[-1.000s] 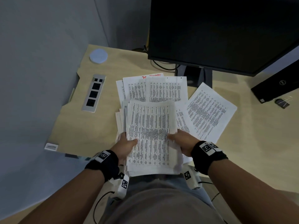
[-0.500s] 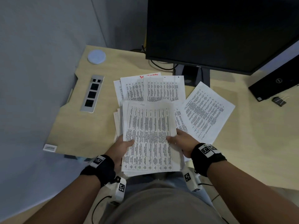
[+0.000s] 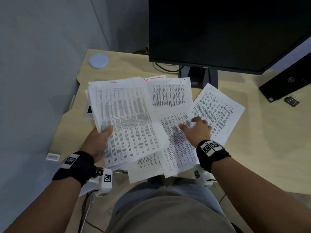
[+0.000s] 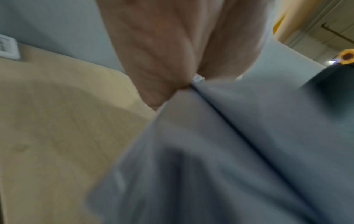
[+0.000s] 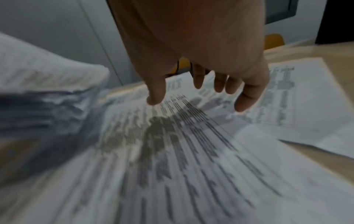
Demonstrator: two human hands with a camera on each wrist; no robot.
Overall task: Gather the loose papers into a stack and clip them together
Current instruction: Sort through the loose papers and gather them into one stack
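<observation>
A moment ago both hands were on one bundle near the front edge of the surface (image 3: 262, 148); now they have parted. The left hand (image 3: 99, 140) grips the gathered stack (image 3: 124, 118) by its left edge, thumb on top, and has lifted it and swung it leftward, tilted, so it now covers most of the metal socket plate (image 3: 88, 111). The right hand (image 3: 196, 130) has let go and hovers with fingers (image 5: 247, 97) spread and relaxed just above the loose sheets (image 3: 178, 148) lying flat; whether the tips touch paper I cannot tell.

So the gathering looks partly done: several pages remain spread out, one angled sheet (image 3: 217, 111) farthest right, others fanned toward the monitor (image 3: 218, 31). I judge the right hand is after the next sheet.

The binder clip (image 3: 292, 100) lies well apart at the far right, beside a black box (image 3: 286, 84), untouched. No containers are in sight.
</observation>
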